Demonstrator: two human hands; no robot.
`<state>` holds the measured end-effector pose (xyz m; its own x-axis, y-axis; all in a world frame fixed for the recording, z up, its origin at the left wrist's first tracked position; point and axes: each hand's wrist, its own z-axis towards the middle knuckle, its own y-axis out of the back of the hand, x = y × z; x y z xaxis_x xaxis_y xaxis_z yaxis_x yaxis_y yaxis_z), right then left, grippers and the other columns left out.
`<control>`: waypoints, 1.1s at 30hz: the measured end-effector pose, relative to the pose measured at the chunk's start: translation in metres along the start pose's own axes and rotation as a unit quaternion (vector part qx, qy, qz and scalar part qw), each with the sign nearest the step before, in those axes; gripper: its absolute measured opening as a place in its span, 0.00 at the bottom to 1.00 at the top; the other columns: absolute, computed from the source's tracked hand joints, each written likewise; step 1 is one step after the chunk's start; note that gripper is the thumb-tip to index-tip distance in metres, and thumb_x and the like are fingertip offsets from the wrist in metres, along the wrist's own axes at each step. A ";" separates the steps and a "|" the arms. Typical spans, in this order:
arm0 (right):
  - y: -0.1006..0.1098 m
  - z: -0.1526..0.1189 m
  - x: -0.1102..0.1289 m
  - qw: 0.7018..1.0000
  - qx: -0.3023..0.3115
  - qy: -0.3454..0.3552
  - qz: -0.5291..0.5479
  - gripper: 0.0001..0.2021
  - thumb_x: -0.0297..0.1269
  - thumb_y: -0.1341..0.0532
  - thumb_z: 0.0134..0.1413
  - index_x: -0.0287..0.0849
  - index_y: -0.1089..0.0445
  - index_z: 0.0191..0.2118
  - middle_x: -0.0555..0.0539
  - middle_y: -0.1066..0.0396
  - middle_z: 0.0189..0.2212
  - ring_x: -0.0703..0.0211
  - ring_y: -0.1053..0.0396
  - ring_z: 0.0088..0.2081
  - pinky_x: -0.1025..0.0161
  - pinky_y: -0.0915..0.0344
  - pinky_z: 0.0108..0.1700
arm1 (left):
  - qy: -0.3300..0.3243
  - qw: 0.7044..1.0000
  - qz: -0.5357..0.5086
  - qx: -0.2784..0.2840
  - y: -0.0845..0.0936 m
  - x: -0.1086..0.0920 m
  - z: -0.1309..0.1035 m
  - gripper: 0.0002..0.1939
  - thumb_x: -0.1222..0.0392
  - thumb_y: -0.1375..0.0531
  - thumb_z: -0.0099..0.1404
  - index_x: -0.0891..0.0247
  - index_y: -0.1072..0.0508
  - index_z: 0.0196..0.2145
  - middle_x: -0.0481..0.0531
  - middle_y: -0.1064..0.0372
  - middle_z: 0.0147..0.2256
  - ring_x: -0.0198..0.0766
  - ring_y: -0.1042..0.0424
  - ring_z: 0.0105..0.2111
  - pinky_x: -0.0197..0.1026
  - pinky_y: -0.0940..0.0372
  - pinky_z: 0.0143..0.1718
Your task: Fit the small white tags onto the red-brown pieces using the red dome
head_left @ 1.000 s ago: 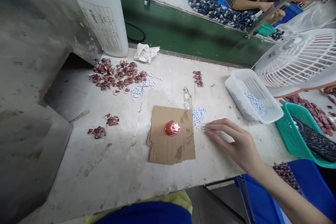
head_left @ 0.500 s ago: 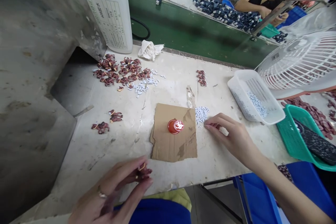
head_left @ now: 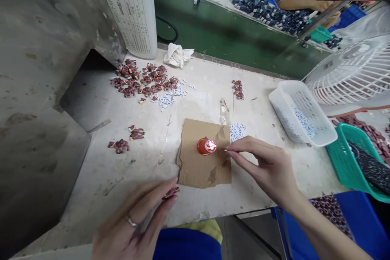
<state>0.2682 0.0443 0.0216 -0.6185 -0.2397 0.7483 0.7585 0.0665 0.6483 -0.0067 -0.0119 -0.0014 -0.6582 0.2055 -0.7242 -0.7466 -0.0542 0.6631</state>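
Observation:
My left hand (head_left: 143, 215), with a ring on one finger, pinches a small brown figurine (head_left: 171, 193) just off the near left corner of the cardboard piece (head_left: 195, 170). Between thumb and forefinger of my right hand (head_left: 262, 162) is a tiny white piece (head_left: 226, 150), held over the cardboard's right edge. Close to its tip stands a small red pot (head_left: 204, 146) with a white-streaked top. A heap of tiny white pieces (head_left: 237, 133) lies just beyond my right fingers. Two brown figurines (head_left: 119, 146) rest on the table to the left.
Many brown figurines (head_left: 152, 76) and larger white pieces (head_left: 169, 99) lie at the back left by a plastic jug (head_left: 134, 20) and cloth (head_left: 177, 55). On the right are a white basket (head_left: 282, 111), a green basket (head_left: 341, 158) and a fan (head_left: 350, 77). Co-workers sit across the green barrier (head_left: 213, 28).
My right hand has left the heap of tiny white pieces and moved left with one pinched in its fingertips. The figurine in my left hand has turned. The view has shifted slightly.

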 end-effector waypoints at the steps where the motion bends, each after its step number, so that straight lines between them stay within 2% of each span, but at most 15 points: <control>1: -0.003 0.003 0.003 1.000 -0.002 0.005 0.004 0.08 0.26 0.35 0.64 0.47 0.23 0.43 0.50 0.19 0.39 0.60 0.23 0.40 0.61 0.26 0.42 | -0.025 1.000 0.008 0.004 0.000 0.001 0.001 0.12 0.57 0.42 0.73 0.51 0.28 0.53 0.38 0.22 0.45 0.20 0.21 0.40 0.16 0.34 0.49; 4: -0.008 0.009 0.008 1.000 -0.009 0.017 -0.009 0.07 0.26 0.34 0.63 0.45 0.22 0.43 0.49 0.19 0.39 0.60 0.22 0.39 0.62 0.26 0.41 | -0.040 0.999 0.003 -0.019 0.000 0.003 0.001 0.09 0.63 0.42 0.73 0.58 0.28 0.49 0.42 0.23 0.41 0.20 0.23 0.38 0.17 0.35 0.50; 7: -0.008 0.014 0.009 1.000 -0.006 0.023 -0.017 0.06 0.26 0.35 0.63 0.44 0.22 0.42 0.48 0.19 0.37 0.59 0.22 0.37 0.62 0.26 0.39 | -0.066 0.998 0.014 -0.015 0.001 0.005 0.003 0.05 0.64 0.42 0.73 0.58 0.27 0.44 0.42 0.25 0.40 0.20 0.24 0.40 0.21 0.36 0.51; 10: -0.008 0.015 0.007 0.999 -0.002 0.038 -0.019 0.07 0.26 0.36 0.64 0.44 0.22 0.43 0.47 0.20 0.38 0.58 0.23 0.38 0.60 0.26 0.39 | -0.120 0.991 0.058 0.014 0.004 0.008 0.004 0.11 0.57 0.40 0.73 0.59 0.27 0.51 0.42 0.22 0.43 0.22 0.22 0.39 0.21 0.36 0.51; 12: -0.008 0.015 0.005 0.999 0.004 0.046 -0.021 0.08 0.26 0.36 0.64 0.45 0.22 0.44 0.47 0.20 0.39 0.58 0.23 0.39 0.60 0.26 0.39 | -0.132 0.989 0.067 0.012 0.006 0.010 0.004 0.14 0.60 0.40 0.73 0.59 0.28 0.55 0.42 0.22 0.45 0.22 0.22 0.42 0.21 0.36 0.54; 14: -0.009 0.015 0.004 0.998 0.012 0.050 -0.023 0.09 0.26 0.37 0.65 0.46 0.22 0.45 0.47 0.20 0.40 0.57 0.23 0.39 0.60 0.26 0.39 | -0.121 0.991 0.058 0.012 0.005 0.009 0.003 0.15 0.64 0.41 0.72 0.57 0.27 0.55 0.42 0.23 0.44 0.22 0.23 0.42 0.23 0.35 0.52; 17: -0.010 0.015 0.004 0.998 0.017 0.055 -0.021 0.10 0.25 0.37 0.65 0.46 0.23 0.46 0.47 0.21 0.40 0.58 0.23 0.40 0.60 0.26 0.40 | -0.073 0.997 0.035 -0.001 0.004 0.006 0.002 0.13 0.65 0.38 0.70 0.54 0.25 0.50 0.43 0.27 0.40 0.22 0.25 0.38 0.23 0.33 0.45; 21: -0.009 0.014 0.004 0.998 0.016 0.058 -0.019 0.11 0.24 0.37 0.64 0.45 0.23 0.46 0.47 0.21 0.41 0.58 0.23 0.41 0.60 0.26 0.42 | -0.116 0.993 0.012 -0.001 0.003 0.003 0.006 0.15 0.68 0.39 0.70 0.59 0.26 0.52 0.44 0.25 0.46 0.23 0.26 0.46 0.23 0.38 0.57; 24: -0.008 0.013 0.003 0.998 0.016 0.055 -0.017 0.11 0.23 0.37 0.64 0.45 0.23 0.46 0.47 0.21 0.42 0.58 0.23 0.42 0.60 0.26 0.42 | -0.121 0.993 0.010 0.006 0.003 0.002 0.008 0.16 0.69 0.39 0.70 0.60 0.27 0.54 0.42 0.24 0.43 0.21 0.26 0.44 0.21 0.38 0.55; 28: -0.008 0.014 0.004 0.999 0.006 0.052 -0.016 0.10 0.24 0.36 0.64 0.45 0.23 0.45 0.47 0.20 0.40 0.57 0.23 0.41 0.59 0.25 0.41 | -0.118 0.993 0.029 -0.017 0.003 0.002 0.008 0.15 0.68 0.40 0.70 0.58 0.26 0.53 0.41 0.23 0.46 0.20 0.25 0.45 0.21 0.39 0.59; 33: -0.012 0.007 0.019 0.998 -0.029 0.032 0.052 0.11 0.23 0.35 0.62 0.47 0.22 0.44 0.48 0.20 0.38 0.56 0.23 0.39 0.57 0.25 0.40 | -0.103 0.994 -0.020 0.033 0.001 -0.004 0.009 0.16 0.67 0.41 0.72 0.57 0.29 0.56 0.40 0.23 0.44 0.18 0.24 0.43 0.17 0.38 0.55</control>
<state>0.2463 0.0460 0.0289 -0.5234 -0.2958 0.7991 0.8292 0.0392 0.5576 -0.0038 -0.0044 0.0043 -0.5886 0.4022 -0.7013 -0.7596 0.0217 0.6500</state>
